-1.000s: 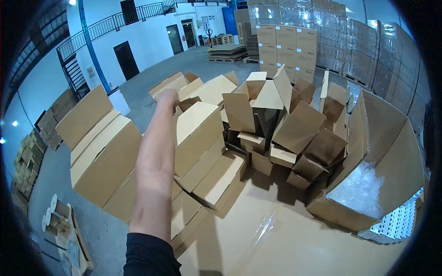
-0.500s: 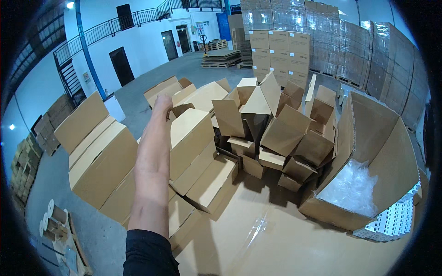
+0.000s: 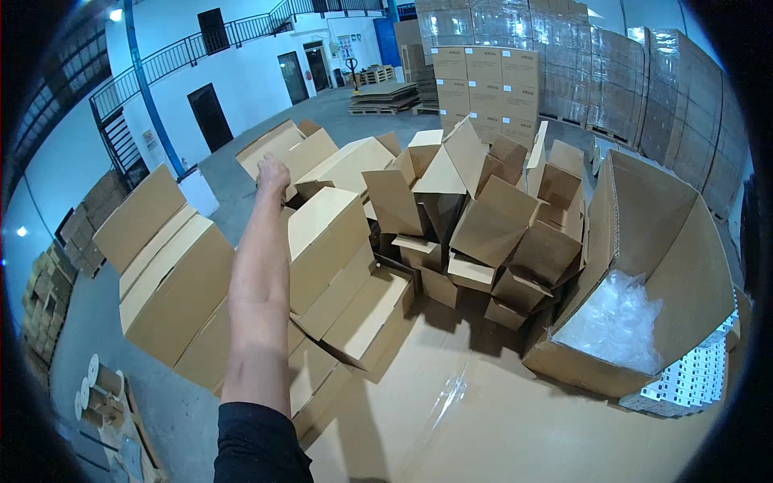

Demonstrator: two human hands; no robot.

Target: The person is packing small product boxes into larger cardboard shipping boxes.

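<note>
Since half a second ago, the left hand (image 3: 274,175) and the far open carton (image 3: 310,157) have been shifting slightly farther out and leftward, while the nearer cartons are keeping their arrangement. Leftmost, flanged round spools (image 3: 94,370) are standing on a wooden pallet on the grey floor. Next, a smooth tan carton (image 3: 181,290) is sitting with its long flat lid panel tilting up behind it. Beyond it, the hand is reaching out from a black sleeve (image 3: 262,443), its fingers curling in against the near edge of the far carton; the fingertips are hidden, so whether they are gripping that edge I cannot tell. That carton is lying at the far left of the cluster, beyond a long, creased middle carton (image 3: 330,249), its thin flaps spreading open. Farther right, open folded cartons (image 3: 495,221) are leaning and overlapping at odd angles, showing sharp creases and matt brown insides. At the right, a large thick-walled corrugated box (image 3: 672,233) is holding crumpled, glossy clear plastic (image 3: 616,322), and white perforated pieces (image 3: 684,382) are stacking up beside it. Shiny clear tape (image 3: 447,400) is running across the flat brown surface (image 3: 515,427) in front.
</note>
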